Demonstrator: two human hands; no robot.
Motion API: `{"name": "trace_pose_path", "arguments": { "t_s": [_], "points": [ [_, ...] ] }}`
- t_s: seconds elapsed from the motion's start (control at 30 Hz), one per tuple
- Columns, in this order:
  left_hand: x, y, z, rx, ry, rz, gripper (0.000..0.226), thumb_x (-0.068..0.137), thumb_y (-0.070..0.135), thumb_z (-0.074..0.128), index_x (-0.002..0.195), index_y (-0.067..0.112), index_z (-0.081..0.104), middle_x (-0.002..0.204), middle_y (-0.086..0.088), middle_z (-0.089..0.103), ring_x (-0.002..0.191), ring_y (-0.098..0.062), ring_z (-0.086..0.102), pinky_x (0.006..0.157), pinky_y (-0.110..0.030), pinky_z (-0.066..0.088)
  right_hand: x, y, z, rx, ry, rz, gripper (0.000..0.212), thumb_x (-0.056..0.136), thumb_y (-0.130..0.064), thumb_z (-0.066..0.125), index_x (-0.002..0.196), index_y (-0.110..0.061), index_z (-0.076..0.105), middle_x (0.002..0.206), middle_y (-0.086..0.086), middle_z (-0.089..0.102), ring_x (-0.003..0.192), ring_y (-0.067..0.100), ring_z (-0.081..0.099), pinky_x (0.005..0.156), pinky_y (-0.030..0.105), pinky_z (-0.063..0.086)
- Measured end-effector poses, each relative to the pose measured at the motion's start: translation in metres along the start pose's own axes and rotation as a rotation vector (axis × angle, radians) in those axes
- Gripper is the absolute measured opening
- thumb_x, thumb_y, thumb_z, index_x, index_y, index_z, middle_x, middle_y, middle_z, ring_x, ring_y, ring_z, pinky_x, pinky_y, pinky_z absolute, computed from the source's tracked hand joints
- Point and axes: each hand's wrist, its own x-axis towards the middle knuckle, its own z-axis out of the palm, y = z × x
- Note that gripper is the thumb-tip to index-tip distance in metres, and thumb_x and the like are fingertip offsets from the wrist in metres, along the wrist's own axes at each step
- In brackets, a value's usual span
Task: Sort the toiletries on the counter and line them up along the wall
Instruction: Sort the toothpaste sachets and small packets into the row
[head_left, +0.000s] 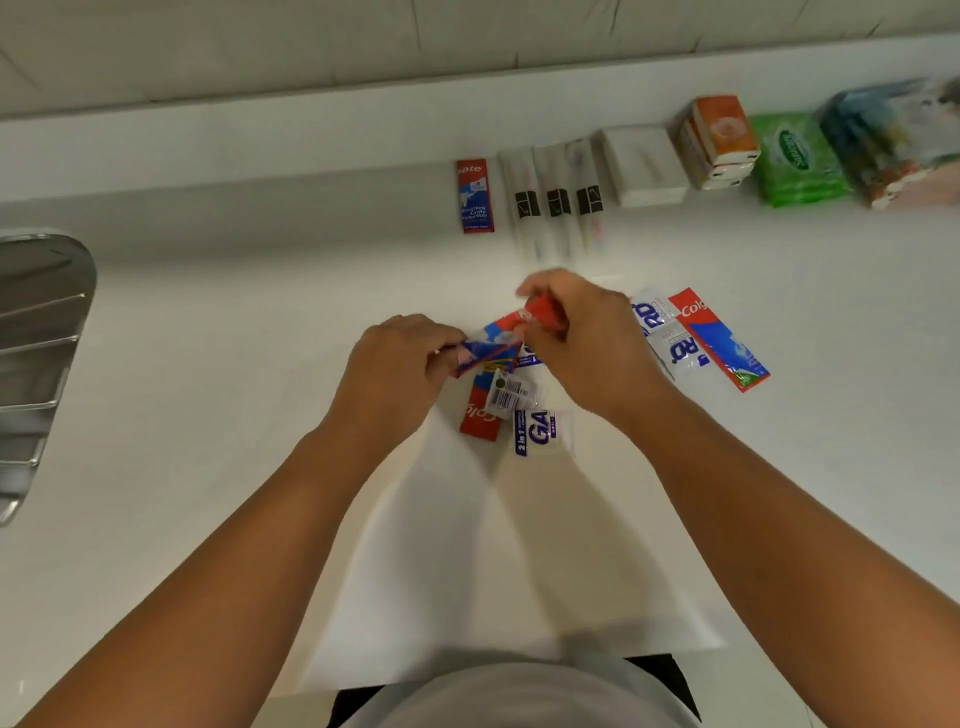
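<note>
step: mid-sort. We're lifting a toothpaste sachet (488, 353) out of the loose pile (540, 431) in the middle of the counter (208, 415).
left hand (400, 364): fingers curled, pinching the sachet's blue end.
right hand (587, 338): pinching the red end. We can't tell whether it's one sachet or two stuck together.
sachet position: just above the pile, well apart from the wall (467, 52).
lined up: toothpaste box (475, 195), three toothbrush packets (558, 200), white pack (644, 166), orange boxes (719, 140) and green tissue pack (797, 158), side by side along the wall.
loose: white sachets (680, 353) and a flat Colgate sachet (719, 338) just right of our hands.
next: we'd say toothpaste goes beside the toothpaste box. That calls for one hand to let go and the other to reach to the row's left end.
risk: probably slippery foil, so we should lay it flat.
</note>
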Motion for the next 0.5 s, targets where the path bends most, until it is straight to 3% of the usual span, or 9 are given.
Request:
{"name": "trace_pose_path", "arguments": {
  "t_s": [0.13,0.2,0.33,0.43,0.5],
  "points": [
    [0.032,-0.017,-0.001,-0.184,0.050,-0.257,0.017,0.093,0.022,0.070,0.105,0.011,0.077,0.094,-0.001,0.075,0.079,-0.013,0.064,0.069,-0.019,0.050,0.044,0.003,0.010,0.127,0.116,0.035,0.052,0.089,-0.019,0.069,0.136,-0.021,0.047,0.092,-0.013,0.063,0.067,-0.005,0.058,0.065,0.006,0.046],
    [0.053,-0.033,0.004,-0.348,0.084,-0.420,0.016,0.092,0.024,0.072,0.102,0.013,0.078,0.089,0.002,0.074,0.078,-0.014,0.067,0.072,-0.025,0.055,0.067,0.009,0.017,0.103,0.132,0.031,0.054,0.088,-0.021,0.069,0.138,-0.019,0.047,0.103,-0.013,0.063,0.075,0.002,0.059,0.075,0.015,0.051],
    [0.099,-0.057,0.016,-0.561,0.097,-0.672,0.021,0.090,0.025,0.075,0.107,0.013,0.075,0.091,0.001,0.072,0.071,-0.006,0.064,0.072,-0.026,0.056,0.107,0.021,0.033,-0.135,0.074,-0.085,0.041,0.090,-0.022,0.067,0.128,-0.012,0.059,0.121,0.003,0.064,0.104,0.015,0.061,0.095,0.028,0.049],
    [0.128,-0.068,0.022,-0.615,0.063,-0.745,0.026,0.090,0.022,0.074,0.111,0.006,0.073,0.085,-0.003,0.071,0.064,-0.007,0.060,0.069,-0.027,0.056,0.135,0.027,0.045,-0.345,-0.027,-0.173,0.036,0.092,-0.024,0.064,0.125,-0.009,0.062,0.127,0.009,0.061,0.112,0.024,0.060,0.097,0.032,0.049],
    [0.144,-0.074,0.025,-0.596,0.060,-0.746,0.025,0.091,0.020,0.073,0.111,0.005,0.073,0.087,-0.006,0.072,0.067,-0.011,0.063,0.077,-0.033,0.061,0.151,0.029,0.052,-0.437,-0.065,-0.201,0.037,0.093,-0.024,0.062,0.126,-0.009,0.060,0.130,0.009,0.059,0.114,0.025,0.058,0.097,0.033,0.050]
  ]
}}
